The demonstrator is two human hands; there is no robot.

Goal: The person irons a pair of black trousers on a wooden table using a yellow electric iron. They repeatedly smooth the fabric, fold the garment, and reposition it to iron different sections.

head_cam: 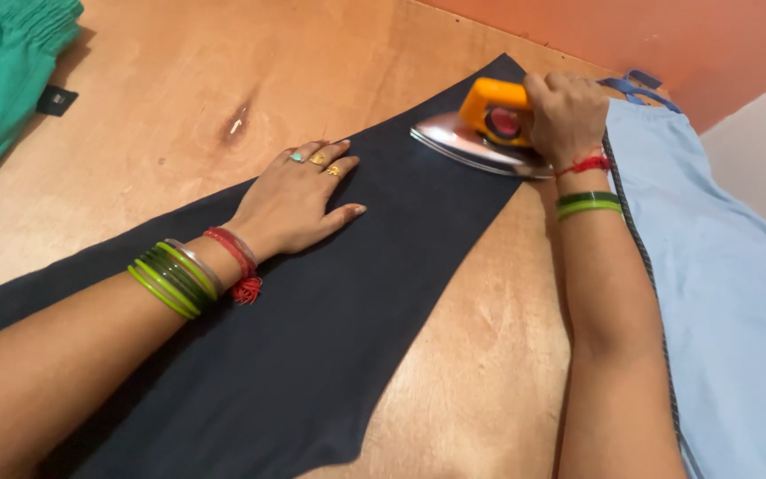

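— What were we doing, and where did the iron sit?

— We were pressing a dark navy cloth [330,337] spread flat over a wooden table [161,115]. The electric iron [480,133], with a shiny steel soleplate and an orange handle, rested on the far corner of that cloth, its pointed nose aimed leftward. We judged this the middle of the ironing: the stretch of cloth near the iron lay smooth, and much of it nearer us was yet to be passed over.

— How were our hands set?

— Our right hand [565,115] was wrapped tight around the iron's handle, knuckles up, the forearm running straight out beside the cloth's right edge, green bangles and a red thread at the wrist. Our left hand [299,200] lay flat on the cloth, left of the iron, fingers spread and gripping nothing, rings showing, with green bangles and a red tasselled thread on that wrist.

— What would the next move need?

— As we judged it, a steady glide along the cloth while the flat palm kept it taut, fingers well away from the soleplate.

— Anything else nearby?

— A light blue garment [729,293] lay right of the cloth, a green one [2,71] far to its left.
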